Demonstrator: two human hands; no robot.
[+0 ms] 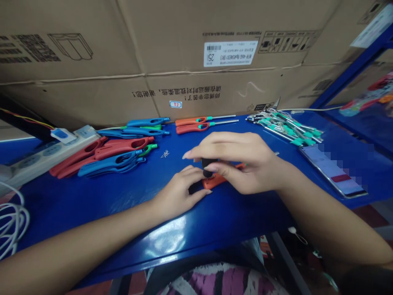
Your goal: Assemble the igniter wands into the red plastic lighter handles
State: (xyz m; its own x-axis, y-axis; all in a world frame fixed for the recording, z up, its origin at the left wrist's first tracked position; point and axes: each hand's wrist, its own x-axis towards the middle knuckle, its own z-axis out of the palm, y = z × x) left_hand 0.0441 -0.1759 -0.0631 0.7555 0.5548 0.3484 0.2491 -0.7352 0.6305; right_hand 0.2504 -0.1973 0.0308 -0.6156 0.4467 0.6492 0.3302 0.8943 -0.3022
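Observation:
An orange lighter (pixel 216 180) lies on the blue table (pixel 147 237), partly covered by my hands. My left hand (pixel 179 190) rests on the table with its thumb and fingers closed on the lighter's near end. Above it, my right hand (pixel 242 157) grips a small black-handled tool (pixel 208 168), held upright over the lighter between thumb and fingers. The tool's tip is hidden. To the left of the hands lies a small group of screws (pixel 165 153).
Blue casings (pixel 113 164) and red casings (pixel 123 148) lie at left beside a power strip (pixel 37 157). Behind are two orange lighters (pixel 192 128). Metal rods with green parts (pixel 291 127) and a phone (pixel 333 170) are at right. A cardboard wall (pixel 101 96) stands behind.

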